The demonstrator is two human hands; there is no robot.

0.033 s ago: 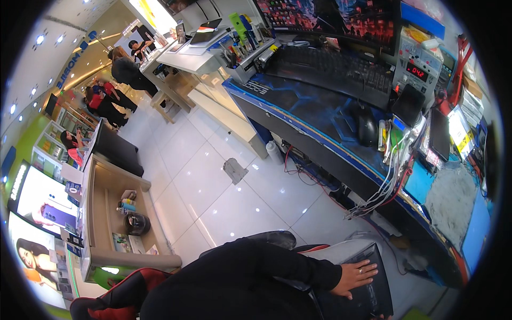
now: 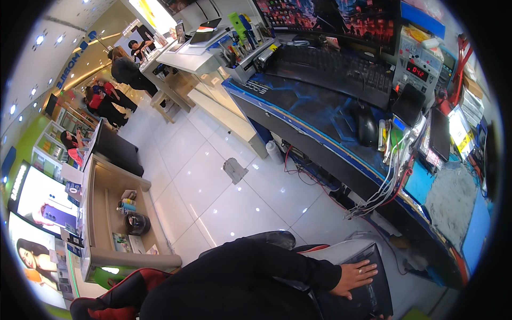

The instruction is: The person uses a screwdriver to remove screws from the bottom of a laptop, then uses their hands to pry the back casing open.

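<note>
My left hand [image 2: 356, 278] lies flat, palm down, on a flat black rectangular thing [image 2: 376, 298] at the lower right. Its fingers are spread, and a ring shows on one of them. The black thing may be a laptop or a similar case, but its kind is not clear. My left arm, in a black sleeve [image 2: 256, 272], reaches across from the lower left. Only a sliver of my right hand [image 2: 382, 317] shows at the bottom edge, beside the black thing; its fingers are mostly hidden.
A workbench [image 2: 298, 114] holds a keyboard [image 2: 330, 74], a mouse [image 2: 366, 125], a monitor [image 2: 330, 18] and a power supply [image 2: 418, 66]. Cables [image 2: 381, 192] hang over its edge. A red-and-black chair [image 2: 125, 293] and a wooden shelf unit [image 2: 106, 197] stand left. Several people are farther off.
</note>
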